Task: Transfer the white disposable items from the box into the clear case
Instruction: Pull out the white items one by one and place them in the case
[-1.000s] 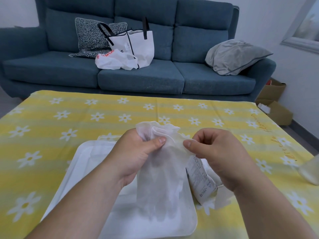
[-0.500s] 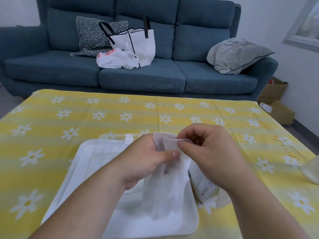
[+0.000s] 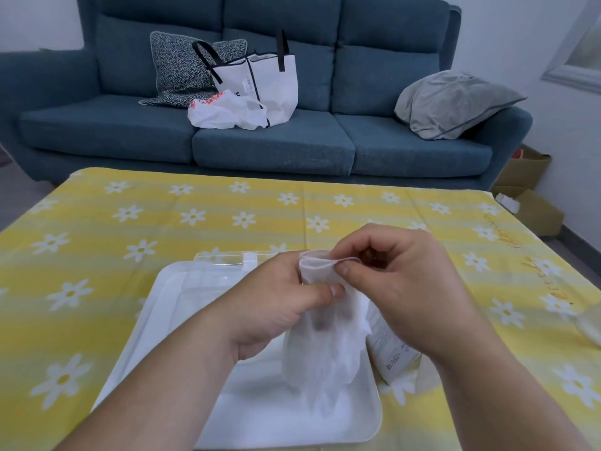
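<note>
Left hand (image 3: 276, 307), gripping white item (image 3: 328, 346), shifted right; daisy tablecloth (image 3: 195, 216), blue sofa (image 3: 276, 144).

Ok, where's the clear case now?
Head view, left of centre: the clear case sits at the far end of the white tray, just beyond the left hand.

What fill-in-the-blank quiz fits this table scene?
1. The left hand and right hand both pinch a thin ___ disposable item.
2. The tablecloth is ___ with white daisies.
3. The plain cushion at the sofa's end is ___.
Missing: white; yellow; grey.
</note>
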A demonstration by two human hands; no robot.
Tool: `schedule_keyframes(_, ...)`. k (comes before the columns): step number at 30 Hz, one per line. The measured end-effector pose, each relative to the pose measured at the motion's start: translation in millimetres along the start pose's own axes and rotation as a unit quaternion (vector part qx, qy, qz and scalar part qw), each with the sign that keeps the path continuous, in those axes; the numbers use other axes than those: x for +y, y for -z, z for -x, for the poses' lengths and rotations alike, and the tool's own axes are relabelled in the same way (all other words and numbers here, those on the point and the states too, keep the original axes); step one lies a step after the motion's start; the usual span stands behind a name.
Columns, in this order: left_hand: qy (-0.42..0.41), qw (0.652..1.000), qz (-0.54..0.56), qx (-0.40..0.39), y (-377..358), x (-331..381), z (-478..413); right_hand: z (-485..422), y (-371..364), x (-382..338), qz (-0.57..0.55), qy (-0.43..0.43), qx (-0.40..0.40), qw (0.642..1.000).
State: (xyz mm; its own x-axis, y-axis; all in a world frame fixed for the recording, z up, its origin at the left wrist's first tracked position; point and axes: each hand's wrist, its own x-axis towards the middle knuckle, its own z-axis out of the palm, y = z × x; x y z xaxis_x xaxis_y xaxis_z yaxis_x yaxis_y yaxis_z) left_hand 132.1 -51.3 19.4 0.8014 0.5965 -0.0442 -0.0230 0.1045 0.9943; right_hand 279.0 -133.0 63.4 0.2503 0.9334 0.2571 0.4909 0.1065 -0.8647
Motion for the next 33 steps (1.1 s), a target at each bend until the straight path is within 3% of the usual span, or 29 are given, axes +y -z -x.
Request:
schedule_keyframes(7, -0.017, 0.996, -0.080, 0.036, -2, 6, 3, -3, -2, 9, 0.160, 0.008, 0.034, 0.987)
schedule_keyframes(11, -0.110, 0.975, -0.174, 0.080, -1, 21, 6, -5, 2, 1, 0.165, 0.013, -0.011, 0.986)
schedule_keyframes(14, -0.149, 0.968, -0.150, 0.136, 6, 27, 7, -6, 3, -5, 0.177, 0.014, -0.010, 0.984)
schedule_keyframes(17, -0.106, 0.985, -0.092, 0.104, 17, 21, 10, -8, 3, -14, 0.118, 0.001, -0.029, 0.993)
schedule_keyframes(20, -0.012, 0.998, -0.065, 0.006, 24, 5, 15, -9, -3, -23, -0.050, 0.003, -0.062, 0.997)
schedule_keyframes(23, 0.049, 0.997, -0.048, -0.025, 34, -10, 21, -14, -5, -23, -0.170, -0.018, -0.022, 0.985)
schedule_keyframes(28, 0.107, 0.987, 0.082, 0.092, 76, -11, 35, -25, -12, -12, -0.192, -0.123, 0.071, 0.971)
schedule_keyframes(33, 0.165, 0.967, 0.063, 0.183, 109, -3, 48, -27, -44, 15, -0.086, -0.231, 0.017, 0.969)
